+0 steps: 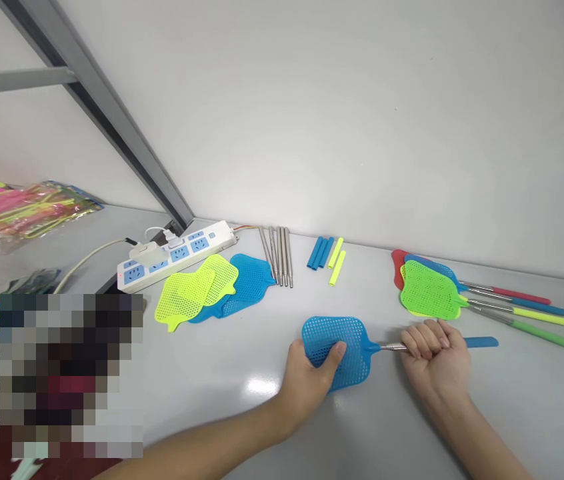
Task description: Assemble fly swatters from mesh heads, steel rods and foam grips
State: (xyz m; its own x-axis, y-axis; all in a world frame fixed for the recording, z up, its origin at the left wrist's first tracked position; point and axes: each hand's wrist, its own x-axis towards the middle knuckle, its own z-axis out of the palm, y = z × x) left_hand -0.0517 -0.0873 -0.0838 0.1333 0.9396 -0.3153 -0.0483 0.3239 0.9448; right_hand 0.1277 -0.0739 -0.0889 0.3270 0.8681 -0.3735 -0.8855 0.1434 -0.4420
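Observation:
A blue fly swatter [349, 333] lies level across my two hands, just over the grey table. My left hand [307, 380] grips its perforated head, thumb on top and fingers hidden beneath. Wrapped round the metal shaft is my right hand [435, 357], and the blue handle [482, 342] sticks out on its far side. Past my right hand lies a pile of whole swatters, with a green swatter [429, 290] on top. Loose yellow swatter heads [185, 297] and blue swatter heads [247, 280] overlap to the left. Beside them are several metal rods [282, 257].
Short blue tubes [321, 252] and yellow tubes [337, 265] lie near the wall. A white power strip [177, 257] with plugs and a cable sits at the back left, by a grey metal frame [112, 120]. Bagged colourful goods [27, 210] are at far left. The lower left is blurred out.

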